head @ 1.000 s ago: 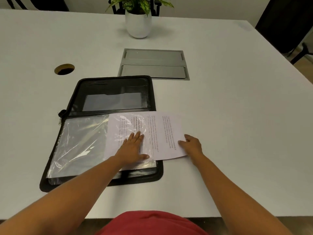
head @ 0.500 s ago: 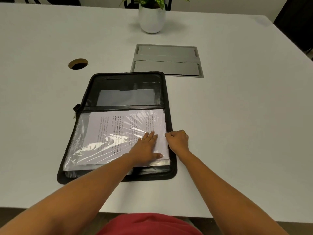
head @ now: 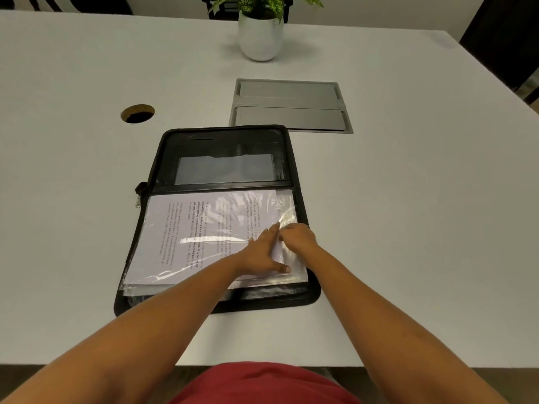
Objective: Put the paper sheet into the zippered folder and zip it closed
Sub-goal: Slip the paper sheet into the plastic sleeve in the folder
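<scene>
The black zippered folder (head: 227, 132) lies open on the white table. Its near half holds a clear plastic sleeve, and the printed paper sheet (head: 180, 234) lies inside that sleeve. My left hand (head: 262, 255) presses flat on the sleeve's right part with straight fingers. My right hand (head: 299, 236), fingers curled, is at the sleeve's right edge and pinches the sheet's edge there; the plastic is crinkled just above it. The zipper pull (head: 137, 202) hangs at the folder's left side, by the spine.
A grey cable hatch (head: 290, 106) is set into the table just behind the folder. A round cable hole (head: 137, 113) is at the back left. A white plant pot (head: 260, 36) stands at the far edge. The table's near edge is close to my body.
The sheet has slid left, from sticking out past the folder's right side to lying fully within the sleeve. My right hand followed it left and now meets my left hand's fingertips.
</scene>
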The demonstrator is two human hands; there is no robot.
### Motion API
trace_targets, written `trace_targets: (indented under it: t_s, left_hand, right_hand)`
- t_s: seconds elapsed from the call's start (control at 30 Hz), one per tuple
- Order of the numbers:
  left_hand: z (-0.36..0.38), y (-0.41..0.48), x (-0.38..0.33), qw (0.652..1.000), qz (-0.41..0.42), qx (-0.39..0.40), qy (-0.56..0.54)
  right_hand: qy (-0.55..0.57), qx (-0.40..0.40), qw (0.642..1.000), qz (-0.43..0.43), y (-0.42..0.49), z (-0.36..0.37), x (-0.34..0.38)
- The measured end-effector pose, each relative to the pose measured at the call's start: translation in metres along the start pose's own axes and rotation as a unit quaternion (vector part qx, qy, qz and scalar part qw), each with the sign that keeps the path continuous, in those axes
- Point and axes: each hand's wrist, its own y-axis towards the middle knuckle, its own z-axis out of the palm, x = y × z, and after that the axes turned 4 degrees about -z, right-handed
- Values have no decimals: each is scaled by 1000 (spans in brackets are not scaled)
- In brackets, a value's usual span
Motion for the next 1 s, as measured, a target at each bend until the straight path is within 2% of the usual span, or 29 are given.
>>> trace_targets:
  t_s: [0.17,0.33,0.43,0.63,0.77,1.0]
  left_hand:
    - [-2,-8,5,997,25,-74,-16]
    - [-34,-21,39,970,-57,-176,158]
    - [-49,-30,62,969,-108,-175,139]
    - [-55,-38,82,975,-90,-182,88]
    - [-68,-41,91,967,-94,-209,106]
    - [-111,-45,115,954,-147,-213,148]
  right_hand:
    - [94,-47,994,-9,-6,-2,-14]
    - [65,-64,996,-6,-7,3,-21]
    - [63,-85,994,-5,-8,6,-20]
    - [52,-97,994,-13,-11,6,-18]
    - [28,-124,992,-19,-20,3,-25]
    - [-40,-83,994,60,-36,-11,-41]
